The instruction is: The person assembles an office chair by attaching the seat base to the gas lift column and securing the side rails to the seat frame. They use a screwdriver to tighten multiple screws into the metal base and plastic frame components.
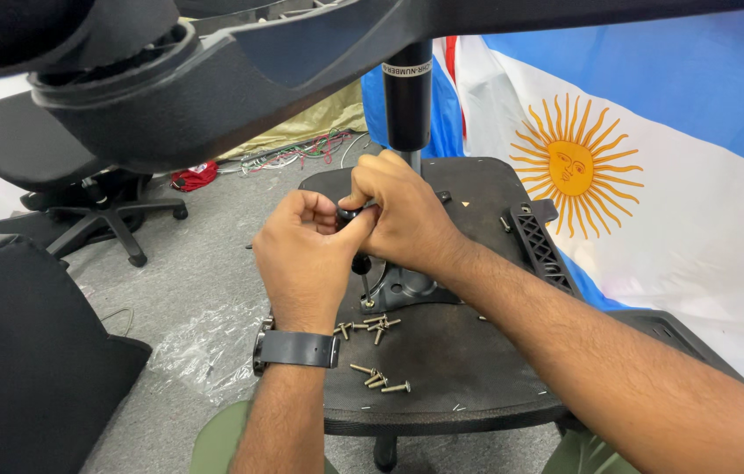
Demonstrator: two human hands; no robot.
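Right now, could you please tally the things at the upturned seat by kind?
Hands: 2, left hand and right hand
Screwdriver: 1, both hands closed about it
Wristwatch: 1
Heaps of loose screws: 2, nearer heap and farther heap
Total: 6

Only one view on my end: head cam, worn, tilted down and forward over the upturned chair seat (442, 369). Close range, both forearms fill the lower frame. Chair base (214, 79) crowds the top edge; flag (653, 175) at right.
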